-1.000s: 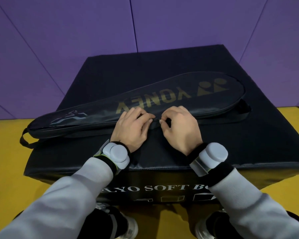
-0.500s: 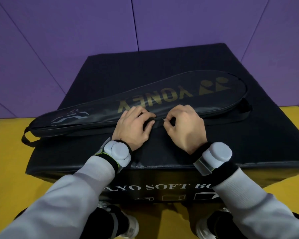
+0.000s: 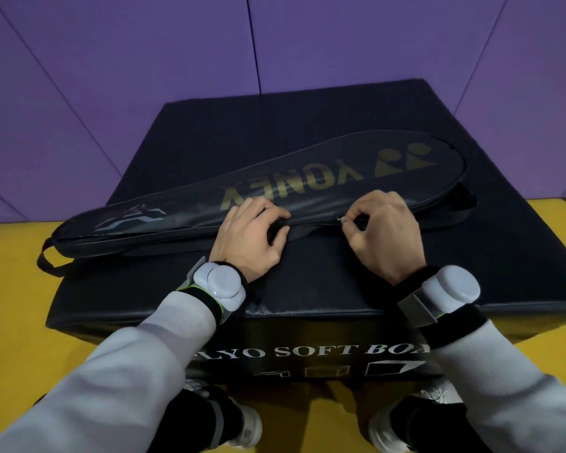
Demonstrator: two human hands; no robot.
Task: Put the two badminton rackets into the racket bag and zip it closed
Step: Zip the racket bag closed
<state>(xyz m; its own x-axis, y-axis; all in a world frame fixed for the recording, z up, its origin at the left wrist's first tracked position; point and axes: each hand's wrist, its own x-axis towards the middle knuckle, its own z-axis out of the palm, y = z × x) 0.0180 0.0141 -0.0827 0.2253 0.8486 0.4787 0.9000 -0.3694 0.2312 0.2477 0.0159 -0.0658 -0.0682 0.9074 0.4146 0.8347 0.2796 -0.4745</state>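
While you are looking down over both forearms, these items are showing, each placed relative to the bag.

Bag (image 3: 307, 178): black racket cover with gold lettering, lying flat and slightly aslant across the top of the box (image 3: 275, 125), its wide head end pointing to your right and its narrow handle end to your left. A loop (image 3: 46, 266) is hanging off the narrow end.

Rackets: not showing; whether they are lying inside the bag cannot be told.

Left hand (image 3: 252, 243): resting on the bag's near edge about midway along it, fingers curled and pressing the fabric down, clamping the edge rather than lifting it.

Right hand (image 3: 386, 237): sitting on the same near edge, further toward the head end and well apart from your left hand. Thumb and forefinger are pinching a small metal zip pull (image 3: 340, 219); the other fingers are folded in.

Zip line (image 3: 311, 223): running along the near edge between your hands, looking closed there. Beyond your right hand, toward the head end, its state cannot be told.

Wrist units (image 3: 221, 284): pale grey pods on black bands, one strapped to each wrist, both sitting nearer you than the bag.

Floor (image 3: 10, 305): yellow, lying below and left of the bag; purple wall panels (image 3: 144, 60) are standing behind it.
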